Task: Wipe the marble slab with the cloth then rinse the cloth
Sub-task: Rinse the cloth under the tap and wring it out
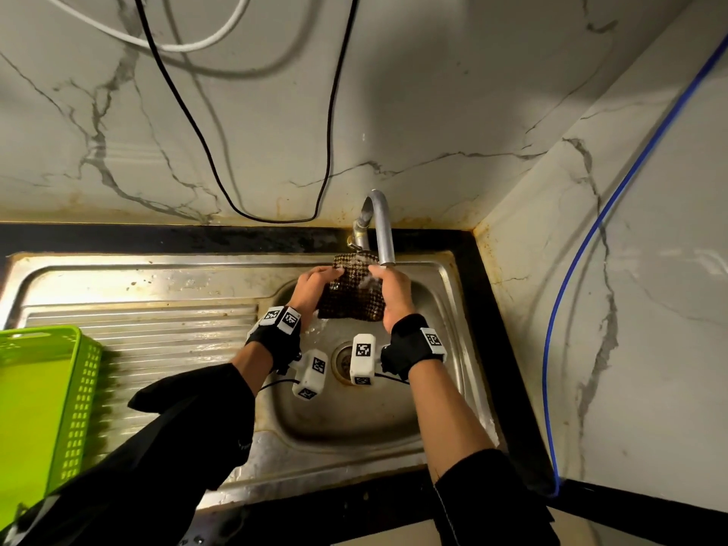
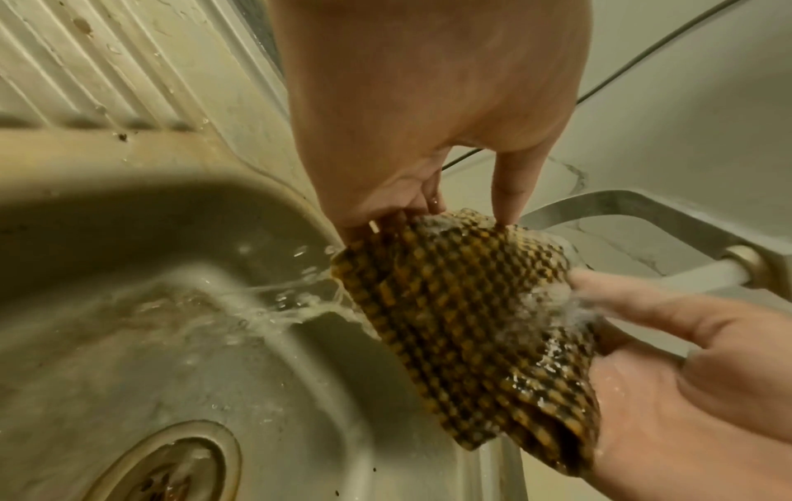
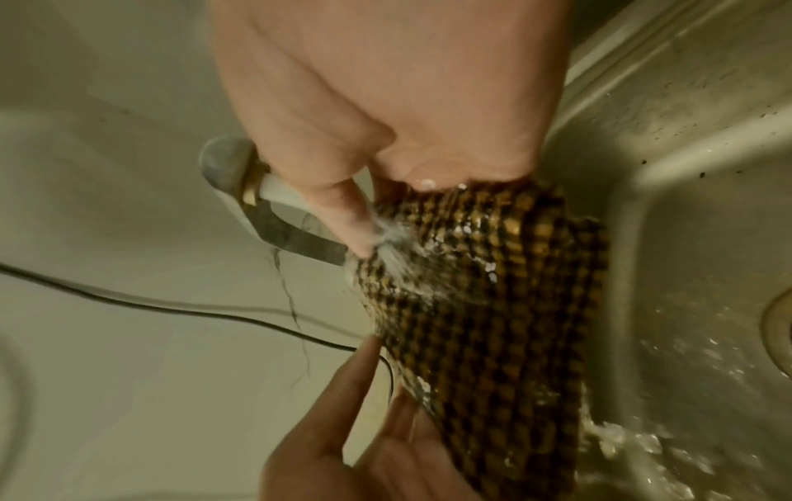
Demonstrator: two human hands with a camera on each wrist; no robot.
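A brown and black checked cloth (image 1: 351, 299) hangs over the steel sink (image 1: 394, 423) basin, under the curved tap (image 1: 381, 226). Water runs from the spout onto the cloth's upper right part and pours off it into the basin. My left hand (image 1: 333, 275) pinches the cloth's left edge, and my right hand (image 1: 379, 274) grips its right edge with the thumb in the stream. In the left wrist view, the left hand (image 2: 467, 210) pinches the wet cloth (image 2: 462, 305) from above. The right wrist view shows the right hand (image 3: 377, 217) on the cloth (image 3: 493, 322) beside the tap (image 3: 274, 227). Marble walls (image 1: 433, 92) rise behind and to the right.
A green plastic basket (image 1: 43, 403) stands on the ribbed draining board (image 1: 157, 333) at the left. The drain (image 1: 342, 358) lies below my wrists. Black (image 1: 189, 124) and white (image 1: 197, 45) cables hang on the back wall; a blue cable (image 1: 571, 289) runs down the right wall.
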